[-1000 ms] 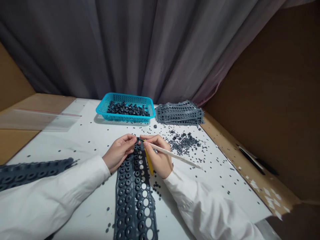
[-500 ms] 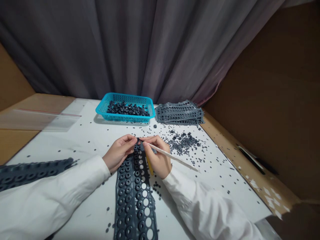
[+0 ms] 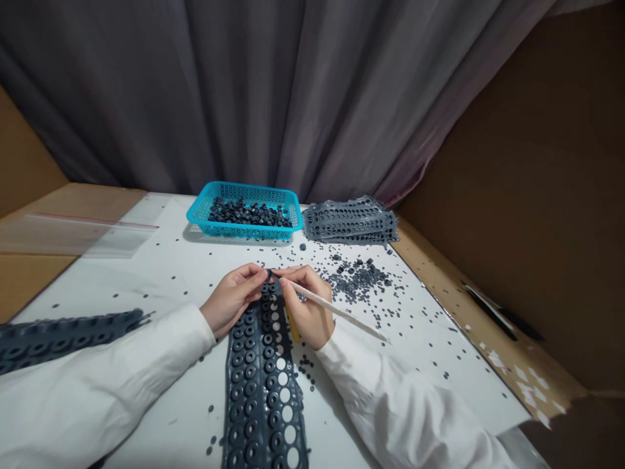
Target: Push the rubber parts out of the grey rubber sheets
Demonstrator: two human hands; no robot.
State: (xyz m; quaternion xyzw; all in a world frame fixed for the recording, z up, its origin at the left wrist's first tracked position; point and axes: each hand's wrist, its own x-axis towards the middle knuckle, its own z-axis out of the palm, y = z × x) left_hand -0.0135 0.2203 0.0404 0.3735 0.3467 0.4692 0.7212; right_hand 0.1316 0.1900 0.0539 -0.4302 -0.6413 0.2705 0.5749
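Note:
A dark rubber sheet (image 3: pixel 258 391) with rows of moulded rings lies lengthwise before me. Its right-hand row has round open holes through which white shows. My left hand (image 3: pixel 238 290) is closed in a pinch at the far end of the sheet, where a small black bit shows at the fingertips. Opposite it, my right hand (image 3: pixel 308 306) is closed around a long pale stick-like tool (image 3: pixel 342 311) that slants back over the hand. Under the right palm a yellow piece (image 3: pixel 293 326) sticks out; whether it belongs to the tool I cannot tell. The fingertips of both hands nearly meet.
A blue basket (image 3: pixel 195 212) of small black parts stands behind my hands. Right of it lie stacked punched sheets (image 3: pixel 351 220), with a pile of black bits (image 3: pixel 359 280) in front. Another rubber sheet (image 3: pixel 73 335) is at left, near a plastic bag (image 3: pixel 112 238). A dark pen-like tool (image 3: pixel 488 309) lies right.
Both hands stay in nearly the same place. The pale tool's rear end has tipped slightly down.

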